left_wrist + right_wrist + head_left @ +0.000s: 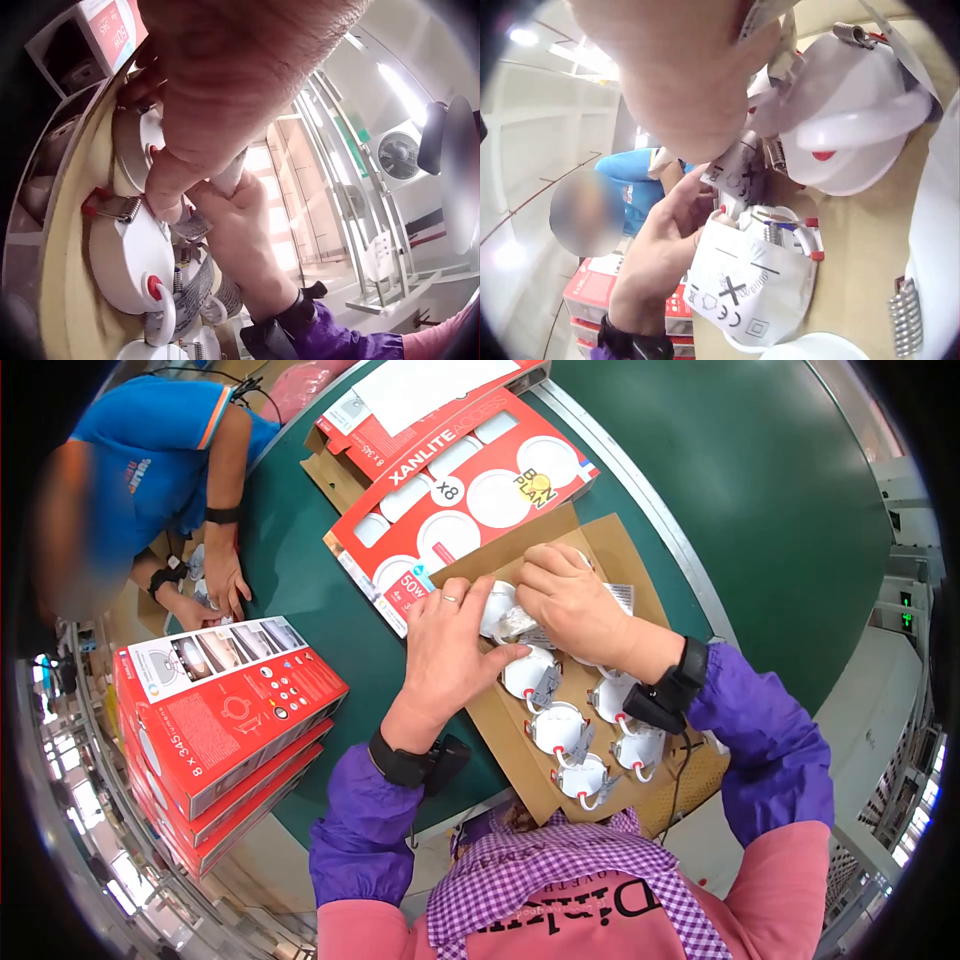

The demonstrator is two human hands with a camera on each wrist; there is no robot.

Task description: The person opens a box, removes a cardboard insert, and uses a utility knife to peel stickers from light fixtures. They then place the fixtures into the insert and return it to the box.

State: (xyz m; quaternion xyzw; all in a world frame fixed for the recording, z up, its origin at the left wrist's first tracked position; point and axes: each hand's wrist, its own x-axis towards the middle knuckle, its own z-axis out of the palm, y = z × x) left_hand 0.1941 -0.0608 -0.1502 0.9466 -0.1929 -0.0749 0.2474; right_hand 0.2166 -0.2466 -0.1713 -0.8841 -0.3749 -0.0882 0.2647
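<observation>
Lamps lie in the box on the bench. The left hand spreads loosely over them; the right hand pinches a white part (its far end is hidden). Light pressure and cables kept off the springs would, I judge, serve best. The left wrist view shows that pinch; knuckles cover it in the head view.

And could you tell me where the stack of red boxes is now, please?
In the head view, the stack of red boxes stands left of the person's left hand, near the coworker's hands.
</observation>
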